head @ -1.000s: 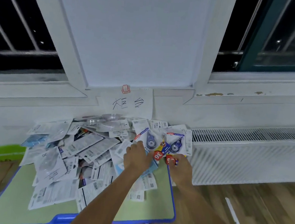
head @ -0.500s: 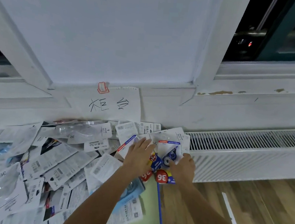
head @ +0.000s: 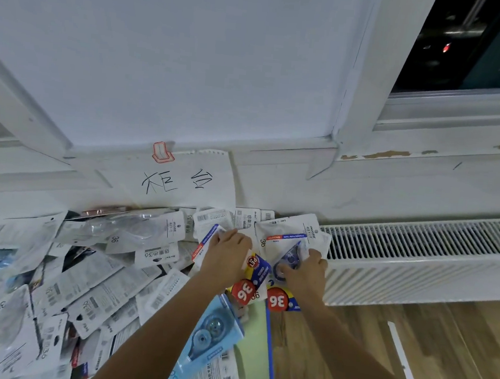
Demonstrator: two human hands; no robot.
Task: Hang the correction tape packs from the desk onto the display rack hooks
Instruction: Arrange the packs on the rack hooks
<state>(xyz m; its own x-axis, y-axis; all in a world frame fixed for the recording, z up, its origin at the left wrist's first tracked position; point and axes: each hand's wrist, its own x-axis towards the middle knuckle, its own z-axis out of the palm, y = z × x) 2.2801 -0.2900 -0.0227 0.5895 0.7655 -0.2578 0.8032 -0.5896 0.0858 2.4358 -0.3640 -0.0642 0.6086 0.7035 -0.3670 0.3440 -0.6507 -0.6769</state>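
Note:
A heap of white correction tape packs (head: 89, 281) covers the green desk (head: 255, 335). At the desk's back right corner my left hand (head: 226, 258) grips a pack (head: 208, 240) with a red and blue stripe. My right hand (head: 305, 272) holds another pack (head: 286, 241) with a blue tape dispenser behind a clear blister. Both packs carry red round "36" stickers (head: 276, 300) at their lower ends. A light blue pack (head: 212, 334) lies under my left forearm. No display rack or hooks are in view.
A white paper sign (head: 177, 180) with handwriting hangs from a red clip on the wall behind the desk. A white radiator (head: 418, 258) runs along the wall to the right. Wooden floor (head: 379, 351) lies right of the desk's blue edge. Dark windows are above.
The camera has moved closer and to the right. Both hands have drawn the two packs together at the desk's back right corner and kept hold of them.

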